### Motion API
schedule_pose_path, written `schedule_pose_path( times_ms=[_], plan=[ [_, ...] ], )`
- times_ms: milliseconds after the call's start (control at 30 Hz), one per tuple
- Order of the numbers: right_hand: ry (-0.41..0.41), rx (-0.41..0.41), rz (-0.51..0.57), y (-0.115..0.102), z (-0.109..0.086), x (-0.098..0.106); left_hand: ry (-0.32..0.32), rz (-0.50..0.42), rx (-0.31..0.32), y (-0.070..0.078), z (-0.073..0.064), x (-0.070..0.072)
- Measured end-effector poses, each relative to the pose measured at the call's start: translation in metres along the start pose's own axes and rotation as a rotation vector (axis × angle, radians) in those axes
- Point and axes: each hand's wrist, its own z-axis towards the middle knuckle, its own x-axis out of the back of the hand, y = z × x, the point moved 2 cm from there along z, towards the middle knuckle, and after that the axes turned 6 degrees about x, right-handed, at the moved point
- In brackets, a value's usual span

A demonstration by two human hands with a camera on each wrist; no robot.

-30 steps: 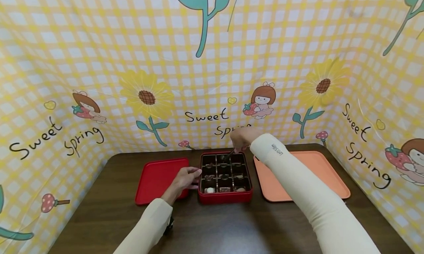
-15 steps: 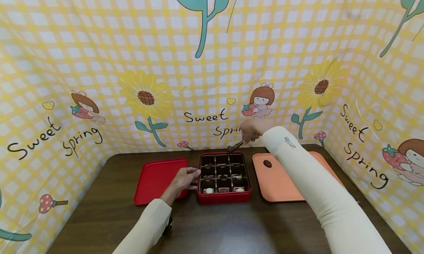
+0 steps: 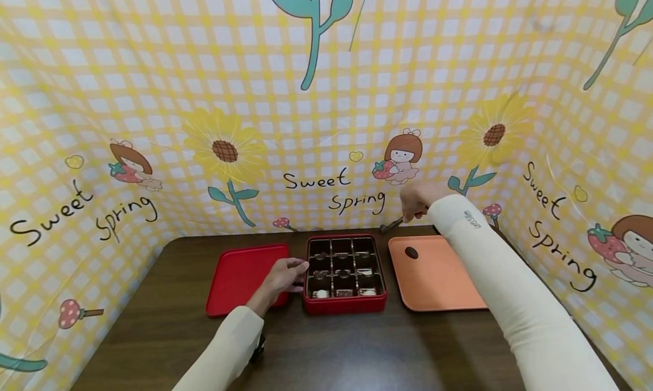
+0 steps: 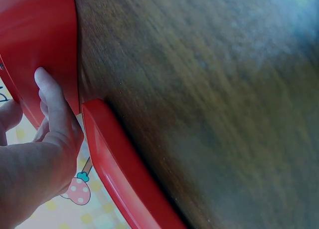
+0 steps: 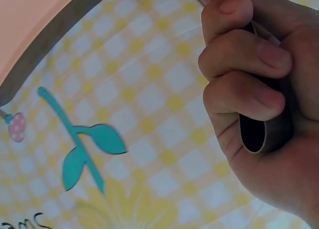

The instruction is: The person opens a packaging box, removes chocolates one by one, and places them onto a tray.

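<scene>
My left hand (image 3: pixel 282 277) rests against the left side of a red box (image 3: pixel 344 305), its fingers (image 4: pixel 52 97) extended along the outer wall and its thumb near the rim. Dark compartments divide the box; several hold chocolates, such as a white-topped chocolate (image 3: pixel 321 293) in the front left one. Behind and right of the box, my right hand (image 3: pixel 419 201) grips metal tongs (image 3: pixel 394 225) in curled fingers, with the bent end showing in the right wrist view. A small dark lump sits at the tongs' tip, over the gap between box and tray; its kind is unclear.
Right of the box lies an orange tray (image 3: pixel 439 289) bearing a dark oval chocolate (image 3: pixel 411 252) near its back left corner. A red lid (image 3: pixel 240 275) lies left of the box, partly beneath my left hand. A patterned cloth (image 3: pixel 255 96) hangs behind the brown table (image 3: pixel 347 351).
My right hand has lifted the tongs out of the box's back row and moved right, towards the tray. The chocolate on the tray has come into view. My left hand stays put.
</scene>
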Motion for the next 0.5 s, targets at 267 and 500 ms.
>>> schedule_pose_path(
  times_ms=[267,500],
  plan=[
    [0.029,-0.142,-0.036,0.025,-0.015,-0.008,-0.001,-0.007,-0.001,-0.001,0.0,-0.001],
    [0.024,-0.164,0.061,0.043,-0.032,-0.02,-0.005,-0.004,-0.005,0.001,-0.003,-0.002]
  ],
)
